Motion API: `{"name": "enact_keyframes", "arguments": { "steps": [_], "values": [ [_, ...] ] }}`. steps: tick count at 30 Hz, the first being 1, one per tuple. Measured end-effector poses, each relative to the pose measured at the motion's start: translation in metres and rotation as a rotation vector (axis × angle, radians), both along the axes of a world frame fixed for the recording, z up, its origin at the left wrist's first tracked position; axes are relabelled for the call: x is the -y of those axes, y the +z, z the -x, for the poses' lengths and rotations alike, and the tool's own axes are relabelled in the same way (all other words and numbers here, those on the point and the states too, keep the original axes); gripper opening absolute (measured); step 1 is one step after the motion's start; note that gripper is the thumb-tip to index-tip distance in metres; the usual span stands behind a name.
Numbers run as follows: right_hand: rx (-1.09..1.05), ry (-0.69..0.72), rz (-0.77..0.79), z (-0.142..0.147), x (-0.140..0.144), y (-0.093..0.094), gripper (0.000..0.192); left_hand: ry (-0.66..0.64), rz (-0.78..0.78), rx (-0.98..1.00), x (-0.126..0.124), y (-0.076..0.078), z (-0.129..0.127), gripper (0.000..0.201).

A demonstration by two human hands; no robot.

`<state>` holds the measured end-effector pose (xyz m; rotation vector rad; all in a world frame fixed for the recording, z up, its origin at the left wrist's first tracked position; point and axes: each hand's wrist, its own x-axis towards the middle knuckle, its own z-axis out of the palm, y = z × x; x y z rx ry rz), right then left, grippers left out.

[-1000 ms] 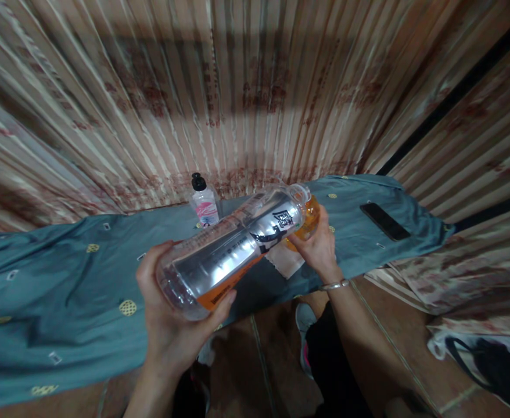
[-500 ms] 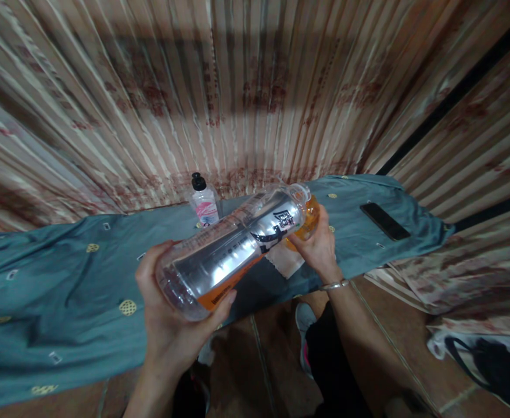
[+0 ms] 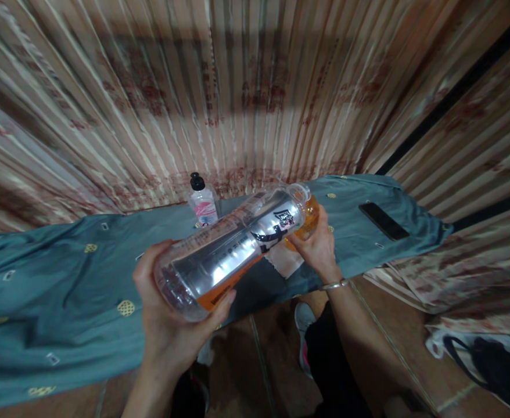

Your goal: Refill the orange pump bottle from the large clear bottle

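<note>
A: Labels?
B: Bottle (image 3: 237, 249): silver label, big black characters near the neck, too blurred to read. Orange band along the lower edge, dark print, illegible. Black-capped bottle (image 3: 205, 212) has a pink-and-white label; can't read that either.
A: Bottle axis?
B: Slanted. Base lower left, towards the wearer; neck upper right, at the orange container (image 3: 311, 217). Can't tell if mouth and container touch.
A: Where is it?
B: Held above the teal cloth (image 3: 76, 273), between the hands.
A: Hands?
B: Left hand (image 3: 168, 325) clamped round the base end, thumb along the near side. Right hand (image 3: 318, 247) wrapped on the orange container, by the neck.
A: Around it?
B: Paper (image 3: 286, 261) under the neck end, black-capped bottle upright behind, phone (image 3: 383, 220) flat off to the right.
</note>
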<state>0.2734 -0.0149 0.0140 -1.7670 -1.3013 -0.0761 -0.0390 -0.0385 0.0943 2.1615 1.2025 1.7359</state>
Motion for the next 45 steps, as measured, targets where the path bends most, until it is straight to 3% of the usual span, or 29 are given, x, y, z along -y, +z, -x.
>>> {"name": "enact_keyframes", "arguments": {
  "steps": [45],
  "values": [
    [-0.008, -0.01, 0.017, -0.0009, -0.0008, -0.0014, 0.109, 0.026, 0.039, 0.004, 0.0013, 0.0014, -0.0018, 0.101]
  ]
}}
